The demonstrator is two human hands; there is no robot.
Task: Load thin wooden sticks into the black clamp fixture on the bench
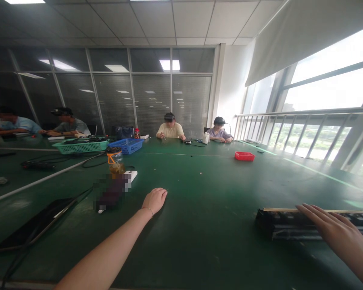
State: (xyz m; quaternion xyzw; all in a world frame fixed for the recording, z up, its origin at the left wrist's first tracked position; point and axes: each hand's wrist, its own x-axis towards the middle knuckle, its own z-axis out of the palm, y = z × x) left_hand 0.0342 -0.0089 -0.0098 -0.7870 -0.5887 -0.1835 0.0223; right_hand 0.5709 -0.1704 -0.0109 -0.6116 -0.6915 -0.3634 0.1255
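A broad green table [205,249] fills the lower view. Toward its near right corner lies a long, pale-edged black case [278,226]. A green basket [78,148] and a blue basket [133,148] sit side by side toward the far edge, left of centre. The right hand [335,230] lies over the case, fingers straight and close together. The left hand [155,199] rests mid-table, fingers curled; whether they pinch anything, I cannot tell.

Glaring window [332,88], dim left side
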